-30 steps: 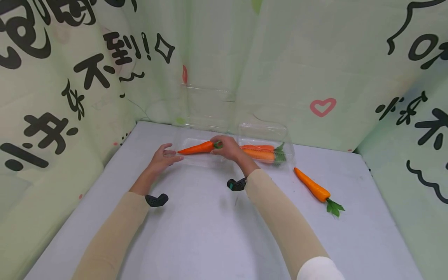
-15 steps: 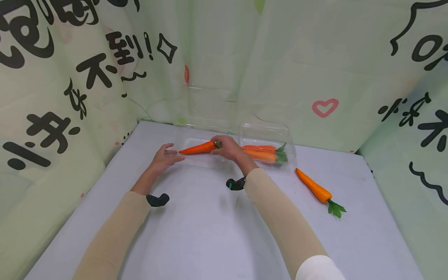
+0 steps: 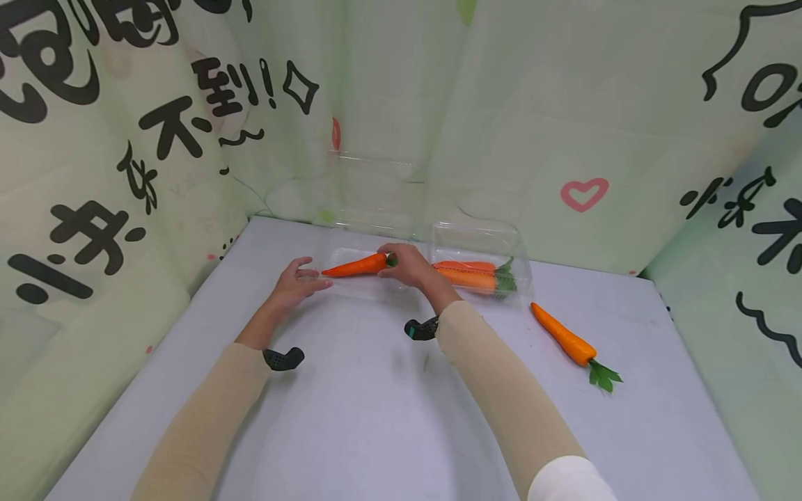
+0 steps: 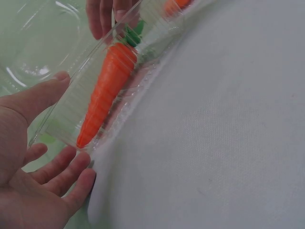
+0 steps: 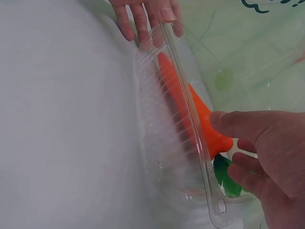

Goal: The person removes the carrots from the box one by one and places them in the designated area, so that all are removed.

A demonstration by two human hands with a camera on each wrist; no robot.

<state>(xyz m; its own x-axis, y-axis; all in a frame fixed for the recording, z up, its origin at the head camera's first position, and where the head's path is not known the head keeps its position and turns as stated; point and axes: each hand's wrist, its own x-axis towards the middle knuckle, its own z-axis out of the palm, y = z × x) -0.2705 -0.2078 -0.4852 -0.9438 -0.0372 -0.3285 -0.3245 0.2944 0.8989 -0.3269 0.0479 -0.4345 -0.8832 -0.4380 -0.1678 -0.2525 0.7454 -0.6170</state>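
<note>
An orange carrot (image 3: 356, 266) with green leaves lies in an open clear plastic box (image 3: 351, 289), its tip pointing left. My right hand (image 3: 406, 264) is at the carrot's leafy end. In the right wrist view its thumb and fingers (image 5: 243, 172) stand apart around the carrot's crown and leaves; firm contact is hard to judge. At the box's left end is my left hand (image 3: 294, 282), beside the carrot's tip. The left wrist view shows its thumb (image 4: 52, 88) at the box's rim and its loosely extended fingers (image 4: 71, 174) at the end wall.
Another clear box (image 3: 476, 240) holding carrots (image 3: 466, 275) stands just right of my right hand. A loose carrot (image 3: 562, 335) lies on the white table (image 3: 376, 403) at the right. The clear raised lid (image 3: 376, 188) rises against the printed curtain (image 3: 501, 125).
The head view has shifted slightly. Less of the carrot's leaves shows at my right hand; the carrot and both hands have hardly moved.
</note>
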